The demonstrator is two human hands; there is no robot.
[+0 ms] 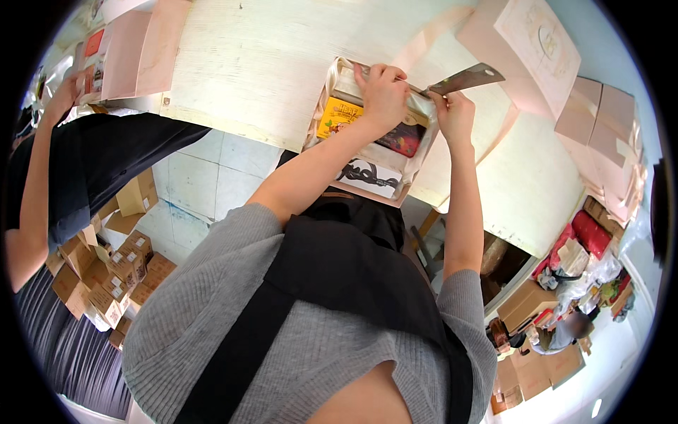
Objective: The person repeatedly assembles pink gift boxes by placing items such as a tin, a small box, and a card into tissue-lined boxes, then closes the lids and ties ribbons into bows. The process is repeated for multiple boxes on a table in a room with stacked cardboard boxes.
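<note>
A pale pink gift box (pixel 412 186) lined with cream satin lies before me at the table's front edge, its near side close to my apron. Inside are a yellow snack pack (pixel 335 116), a dark pack with red pictures (pixel 407 139) and a white card with a black design (pixel 369 178). My left hand (pixel 382 94) reaches over the box's far end, fingers bent at its edge; what lies under the fingertips is partly hidden. At the far right corner, my right hand (pixel 454 112) pinches a flat grey strip (pixel 469 79), whose holed end sticks out to the right.
Pale pink ribbon (pixel 498 135) trails across the pale table (pixel 254 69). Pink boxes (pixel 522 50) stand at the right. On the left, a co-worker's hand (pixel 64 98) is beside another pink box (pixel 151 53). Cardboard cartons (pixel 130 254) sit on the floor. Another person (pixel 556 336) is far right.
</note>
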